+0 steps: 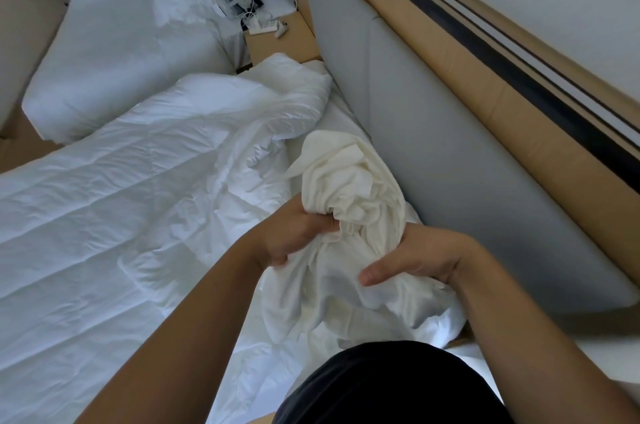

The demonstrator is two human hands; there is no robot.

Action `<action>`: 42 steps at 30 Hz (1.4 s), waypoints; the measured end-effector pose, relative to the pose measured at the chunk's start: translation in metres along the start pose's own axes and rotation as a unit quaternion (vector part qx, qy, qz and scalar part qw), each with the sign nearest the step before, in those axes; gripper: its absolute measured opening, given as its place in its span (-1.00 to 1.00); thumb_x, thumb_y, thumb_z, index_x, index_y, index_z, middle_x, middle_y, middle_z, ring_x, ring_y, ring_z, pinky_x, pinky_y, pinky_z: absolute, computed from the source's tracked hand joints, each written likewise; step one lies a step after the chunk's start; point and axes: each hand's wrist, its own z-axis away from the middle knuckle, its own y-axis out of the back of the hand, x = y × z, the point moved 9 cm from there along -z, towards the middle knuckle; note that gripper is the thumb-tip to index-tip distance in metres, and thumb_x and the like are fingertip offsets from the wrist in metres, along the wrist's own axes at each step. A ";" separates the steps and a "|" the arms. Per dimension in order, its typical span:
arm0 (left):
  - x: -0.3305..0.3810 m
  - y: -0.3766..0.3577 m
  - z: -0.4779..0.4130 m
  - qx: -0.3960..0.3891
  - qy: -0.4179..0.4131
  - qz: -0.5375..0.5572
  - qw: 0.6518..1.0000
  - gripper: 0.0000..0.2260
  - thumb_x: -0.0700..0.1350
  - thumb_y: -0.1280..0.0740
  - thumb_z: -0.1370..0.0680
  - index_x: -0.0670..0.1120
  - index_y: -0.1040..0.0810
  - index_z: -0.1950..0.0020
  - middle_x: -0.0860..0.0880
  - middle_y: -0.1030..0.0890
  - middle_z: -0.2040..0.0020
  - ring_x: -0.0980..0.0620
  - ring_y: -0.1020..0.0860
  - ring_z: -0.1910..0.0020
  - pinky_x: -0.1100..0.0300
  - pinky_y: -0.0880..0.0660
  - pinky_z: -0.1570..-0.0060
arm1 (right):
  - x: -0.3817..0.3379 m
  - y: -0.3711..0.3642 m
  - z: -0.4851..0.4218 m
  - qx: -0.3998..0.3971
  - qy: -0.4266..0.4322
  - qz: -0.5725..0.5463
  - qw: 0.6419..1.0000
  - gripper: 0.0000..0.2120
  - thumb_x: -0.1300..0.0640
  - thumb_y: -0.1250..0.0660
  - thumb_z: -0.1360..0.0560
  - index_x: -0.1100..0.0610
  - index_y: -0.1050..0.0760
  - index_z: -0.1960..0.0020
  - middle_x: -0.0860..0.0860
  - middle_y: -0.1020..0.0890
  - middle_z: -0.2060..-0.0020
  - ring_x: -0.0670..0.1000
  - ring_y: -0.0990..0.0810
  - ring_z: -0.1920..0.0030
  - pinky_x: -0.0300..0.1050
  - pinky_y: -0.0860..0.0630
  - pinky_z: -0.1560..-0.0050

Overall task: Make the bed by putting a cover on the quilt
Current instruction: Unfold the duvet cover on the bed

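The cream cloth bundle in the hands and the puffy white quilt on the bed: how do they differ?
Colour: the crumpled cream cloth bundle is off-white; the puffy white quilt is brighter white. Pose: the bundle is bunched up, gripped by the left hand and right hand; the quilt lies spread over the bed. Both are wrinkled fabric.

I am looking into a bedroom. I see a bed (341,118) with a puffy white quilt (138,181) on it, and a second bed (114,52) beside it. A soft grey headboard (433,146) runs along the wall. A small wooden table (287,44) stands between the beds, with a white plug strip (261,29) on it.
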 end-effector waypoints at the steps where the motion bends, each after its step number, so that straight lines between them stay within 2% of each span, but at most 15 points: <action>1: -0.002 0.001 0.001 0.004 0.003 0.006 1.000 -0.56 -0.21 -0.39 -0.36 -0.03 -0.57 -0.24 -0.04 -0.69 -0.13 -0.07 -0.63 -0.18 -0.08 -0.54 -0.24 | 0.000 0.000 -0.001 0.011 0.006 -0.009 1.000 -0.48 0.37 -0.52 -0.40 0.07 -0.54 -0.30 -0.01 -0.69 -0.16 0.01 -0.65 -0.21 -0.01 -0.57 -0.25; 6: -0.008 0.006 0.004 0.023 0.024 0.048 0.998 -0.54 -0.19 -0.42 -0.38 -0.08 -0.56 -0.30 -0.09 -0.67 -0.19 -0.10 -0.62 -0.21 -0.14 -0.50 -0.29 | -0.010 -0.004 -0.005 0.027 0.068 -0.074 0.995 -0.46 0.35 -0.52 -0.39 0.09 -0.52 -0.31 0.03 -0.70 -0.14 0.04 -0.66 -0.19 -0.09 -0.61 -0.14; 10: -0.014 -0.002 0.011 -0.012 0.059 0.090 0.994 -0.51 -0.09 -0.52 -0.43 -0.03 -0.55 -0.35 -0.08 -0.65 -0.24 -0.12 -0.60 -0.25 -0.14 -0.46 -0.33 | -0.025 0.023 -0.007 0.188 0.157 -0.153 0.957 -0.65 0.27 -0.51 -0.35 0.03 -0.67 -0.10 0.05 -0.73 -0.06 0.06 -0.70 -0.11 0.04 -0.59 -0.16; 13: -0.024 -0.015 0.020 -0.069 0.108 0.138 0.982 -0.53 -0.26 -0.54 -0.35 -0.07 -0.62 -0.25 -0.18 -0.66 -0.19 -0.18 -0.63 -0.18 -0.13 -0.55 -0.20 | -0.020 0.029 -0.010 0.246 0.184 -0.185 0.934 -0.68 0.32 -0.52 -0.35 0.11 -0.69 -0.08 0.14 -0.72 -0.05 0.16 -0.70 -0.10 0.21 -0.57 -0.21; 15: -0.030 -0.019 0.028 -0.107 0.123 0.150 0.975 -0.49 -0.36 -0.50 -0.24 -0.12 -0.65 -0.18 -0.22 -0.67 -0.14 -0.21 -0.65 -0.11 -0.09 -0.61 -0.08 | -0.015 0.029 -0.011 0.256 0.177 -0.187 0.932 -0.70 0.34 -0.51 -0.36 0.14 -0.69 -0.07 0.14 -0.73 -0.03 0.16 -0.70 -0.09 0.18 -0.60 -0.17; 18: -0.034 -0.021 0.039 -0.168 0.145 0.070 0.973 -0.48 -0.37 -0.50 -0.22 -0.22 -0.61 -0.18 -0.26 -0.67 -0.10 -0.22 -0.66 -0.07 -0.10 -0.61 -0.07 | -0.010 0.031 -0.010 0.260 0.168 -0.191 0.932 -0.73 0.41 -0.46 -0.38 0.13 -0.71 0.01 0.14 -0.73 0.02 0.17 -0.71 -0.05 0.11 -0.63 -0.09; 20: -0.034 -0.021 0.042 -0.182 0.160 -0.037 0.969 -0.53 -0.33 -0.53 -0.26 -0.23 -0.63 -0.16 -0.22 -0.69 -0.09 -0.19 -0.67 -0.08 -0.04 -0.62 -0.08 | -0.006 0.033 -0.011 0.265 0.157 -0.180 0.934 -0.73 0.42 -0.42 -0.43 0.18 -0.69 -0.05 0.14 -0.73 0.01 0.15 -0.71 -0.04 0.13 -0.63 -0.10; 23: -0.029 -0.024 0.035 -0.143 0.111 -0.125 0.976 -0.47 -0.14 -0.62 -0.28 -0.03 -0.63 -0.23 -0.02 -0.70 -0.14 -0.02 -0.64 -0.17 0.05 -0.56 -0.21 | -0.001 0.034 -0.016 0.262 0.146 -0.185 0.936 -0.77 0.34 -0.37 -0.49 0.19 -0.68 -0.10 0.14 -0.73 -0.02 0.16 -0.71 -0.06 0.15 -0.62 -0.12; 28: -0.014 -0.033 0.024 -0.020 -0.026 -0.118 0.993 -0.54 -0.14 -0.55 -0.42 0.11 -0.54 -0.26 0.19 -0.64 -0.19 0.20 -0.58 -0.21 0.27 -0.51 -0.19 | -0.002 0.040 -0.020 0.272 0.157 -0.222 0.923 -0.80 0.22 -0.31 -0.54 0.11 -0.69 -0.03 0.13 -0.73 -0.03 0.16 -0.69 -0.10 0.14 -0.60 -0.16; 30: -0.008 -0.033 0.022 0.033 -0.070 -0.096 0.992 -0.61 -0.11 -0.49 -0.49 0.07 -0.54 -0.29 0.18 -0.63 -0.21 0.19 -0.57 -0.23 0.22 -0.50 -0.25 | -0.001 0.042 -0.020 0.289 0.163 -0.214 0.919 -0.80 0.20 -0.28 -0.57 0.13 -0.67 -0.08 0.12 -0.72 -0.04 0.16 -0.68 -0.12 0.19 -0.58 -0.22; 33: -0.008 -0.034 0.023 0.044 -0.085 -0.076 0.992 -0.66 -0.12 -0.43 -0.57 0.00 -0.53 -0.33 0.12 -0.63 -0.24 0.14 -0.57 -0.25 0.11 -0.51 -0.28 | 0.000 0.044 -0.017 0.304 0.153 -0.169 0.925 -0.79 0.26 -0.26 -0.60 0.14 -0.66 -0.11 0.08 -0.73 -0.02 0.13 -0.68 -0.12 0.19 -0.58 -0.23; 35: -0.008 -0.028 0.023 0.051 -0.084 -0.057 0.994 -0.64 -0.08 -0.42 -0.55 0.01 -0.53 -0.34 0.11 -0.63 -0.25 0.12 -0.57 -0.26 0.10 -0.53 -0.27 | -0.001 0.040 -0.012 0.262 0.142 -0.160 0.941 -0.80 0.26 -0.34 -0.56 0.13 -0.64 -0.14 0.09 -0.73 -0.04 0.14 -0.68 -0.13 0.15 -0.58 -0.22; 38: -0.006 -0.009 0.024 0.101 -0.077 0.007 0.992 -0.56 -0.10 -0.46 -0.45 0.00 -0.56 -0.33 0.09 -0.65 -0.22 0.08 -0.60 -0.23 0.11 -0.56 -0.20 | 0.005 0.015 -0.007 0.088 0.082 -0.158 0.980 -0.61 0.25 -0.49 -0.41 0.12 -0.60 -0.22 0.10 -0.71 -0.10 0.11 -0.68 -0.15 0.04 -0.58 -0.18; 40: -0.004 -0.008 0.022 0.099 -0.081 -0.003 0.992 -0.58 -0.15 -0.45 -0.43 -0.05 -0.58 -0.29 0.03 -0.67 -0.20 0.04 -0.62 -0.21 0.06 -0.56 -0.20 | 0.013 -0.002 -0.001 -0.002 0.024 -0.072 0.997 -0.56 0.39 -0.51 -0.38 0.12 -0.59 -0.21 0.08 -0.71 -0.10 0.07 -0.68 -0.14 -0.03 -0.61 -0.15; 42: 0.001 -0.015 0.023 0.078 -0.093 -0.030 0.992 -0.64 -0.21 -0.42 -0.47 -0.06 -0.59 -0.27 0.01 -0.66 -0.19 0.03 -0.61 -0.21 0.09 -0.57 -0.19 | 0.021 -0.004 0.001 -0.024 -0.012 0.005 1.000 -0.52 0.45 -0.50 -0.38 0.17 -0.58 -0.24 0.10 -0.70 -0.12 0.08 -0.67 -0.16 -0.01 -0.60 -0.20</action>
